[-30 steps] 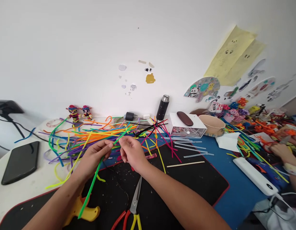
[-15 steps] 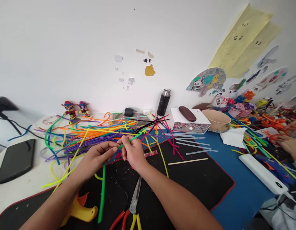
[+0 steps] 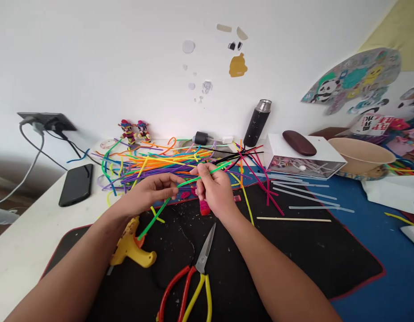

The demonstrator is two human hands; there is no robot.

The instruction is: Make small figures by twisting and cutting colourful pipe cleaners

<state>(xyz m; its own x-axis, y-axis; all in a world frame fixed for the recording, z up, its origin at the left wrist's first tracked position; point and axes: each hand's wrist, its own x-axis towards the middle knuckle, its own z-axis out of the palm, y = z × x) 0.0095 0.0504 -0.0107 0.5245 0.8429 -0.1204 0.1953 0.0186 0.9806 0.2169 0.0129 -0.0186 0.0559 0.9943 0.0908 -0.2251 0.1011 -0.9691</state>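
A green pipe cleaner (image 3: 191, 181) runs between my two hands. My left hand (image 3: 155, 190) pinches it between thumb and fingers, and a green length hangs from below that hand down to the left. Thumb over curled fingers, my right hand (image 3: 213, 185) grips the same pipe cleaner, its far end sticking out to the upper right. Below my hands lie scissors (image 3: 203, 259) with red and yellow handles showing. A yellow glue gun (image 3: 135, 250) rests beside my left forearm. Something pink-red (image 3: 204, 206) sits just under my right hand.
Behind my hands spreads a pile of coloured pipe cleaners (image 3: 166, 165). A black flask (image 3: 257, 123), a white box (image 3: 323, 150) and a beige bowl (image 3: 361, 154) stand along the wall. Translucent sticks (image 3: 304, 192) and a thin wooden stick (image 3: 294, 219) lie right. A phone (image 3: 76, 184) lies left.
The view has shifted left and closer to the table. My hands have moved slightly apart, and more of the green pipe cleaner shows between them. Its hanging length now slants left.
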